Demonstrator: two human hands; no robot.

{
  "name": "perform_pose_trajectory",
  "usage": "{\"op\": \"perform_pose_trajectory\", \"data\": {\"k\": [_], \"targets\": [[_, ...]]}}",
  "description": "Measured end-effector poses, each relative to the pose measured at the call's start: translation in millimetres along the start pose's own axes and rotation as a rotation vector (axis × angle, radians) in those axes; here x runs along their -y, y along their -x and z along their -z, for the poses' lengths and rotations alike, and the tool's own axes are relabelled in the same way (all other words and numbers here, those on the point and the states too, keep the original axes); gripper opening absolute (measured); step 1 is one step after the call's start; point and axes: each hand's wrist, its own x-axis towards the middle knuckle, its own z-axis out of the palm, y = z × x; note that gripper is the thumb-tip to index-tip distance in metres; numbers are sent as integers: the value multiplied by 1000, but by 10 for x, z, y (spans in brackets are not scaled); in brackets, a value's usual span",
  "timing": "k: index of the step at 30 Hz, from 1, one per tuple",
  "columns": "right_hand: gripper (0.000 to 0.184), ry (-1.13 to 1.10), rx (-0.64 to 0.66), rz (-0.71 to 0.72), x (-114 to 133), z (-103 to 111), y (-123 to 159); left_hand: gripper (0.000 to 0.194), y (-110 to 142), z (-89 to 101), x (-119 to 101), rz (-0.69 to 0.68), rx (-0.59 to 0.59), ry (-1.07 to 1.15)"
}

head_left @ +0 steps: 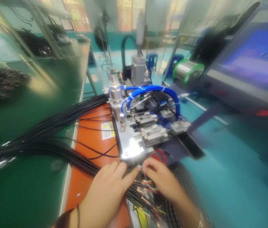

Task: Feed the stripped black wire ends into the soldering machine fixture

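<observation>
My left hand (111, 180) is closed over a black cable, its thumb stretched toward the stripped end. Thin coloured wires (141, 166) show between the two hands. Opposite, my right hand (159, 177) pinches at these wires with thumb and forefinger. Below the hands lies a bundle of black cables (136, 194) with bare, multicoloured wire ends. Just beyond my fingers stands a bench machine (134, 147) with metal clamps and blue air tubes (153, 88). The grip of my left fingers is partly hidden.
Long black cable bundles (53, 126) run in from the left across an orange base (96, 139). A green-rimmed wire spool (187, 71) and a lit screen (255, 57) stand at right. A dark mesh strip (186, 180) lies beside my right forearm.
</observation>
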Motion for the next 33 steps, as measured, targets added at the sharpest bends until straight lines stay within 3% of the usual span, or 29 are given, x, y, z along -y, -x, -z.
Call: {"op": "perform_pose_trajectory", "data": {"k": [10, 21, 27, 33], "targets": [[8, 74, -41, 18, 27, -20, -39, 64, -1, -18, -38, -9, 19, -121], [18, -156, -120, 67, -183, -48, -6, 63, 33, -30, -77, -10, 24, -132], [15, 7, -138, 157, -29, -56, 4, 65, 29, -32, -88, 1, 55, -128], [16, -13, -128, 86, -108, -77, -50, 70, 7, -46, -133, 49, 47, -183]]}}
